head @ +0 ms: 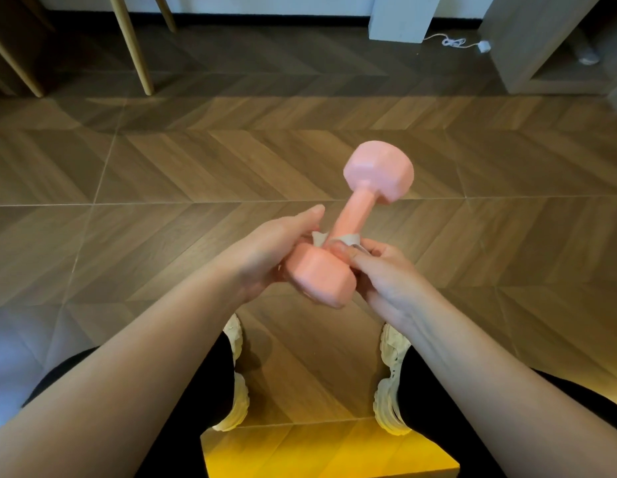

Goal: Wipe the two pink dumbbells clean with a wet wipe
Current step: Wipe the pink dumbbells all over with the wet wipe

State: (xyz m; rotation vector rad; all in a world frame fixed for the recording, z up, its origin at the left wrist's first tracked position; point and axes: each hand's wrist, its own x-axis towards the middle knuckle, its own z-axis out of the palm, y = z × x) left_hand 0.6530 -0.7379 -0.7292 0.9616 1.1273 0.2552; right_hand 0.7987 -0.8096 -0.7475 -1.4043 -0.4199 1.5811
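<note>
Head view: R hand [386, 281] fingers [369, 260] pinch wipe [348, 240] round dumbbell [355, 215] handle; L hand [265, 257] cups near head.
Risk, my guess: far head hangs unsupported over floor [162, 167], so a wet grip could slip & drop it near shoes [390, 357]. Dumbbell is pink, matte, w/ blocky heads, tilted up and away, mid-air; no dirt visible.

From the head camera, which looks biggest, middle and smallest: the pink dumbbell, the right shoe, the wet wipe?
1. pink dumbbell
2. right shoe, partly hidden
3. wet wipe, only a bit showing
</note>
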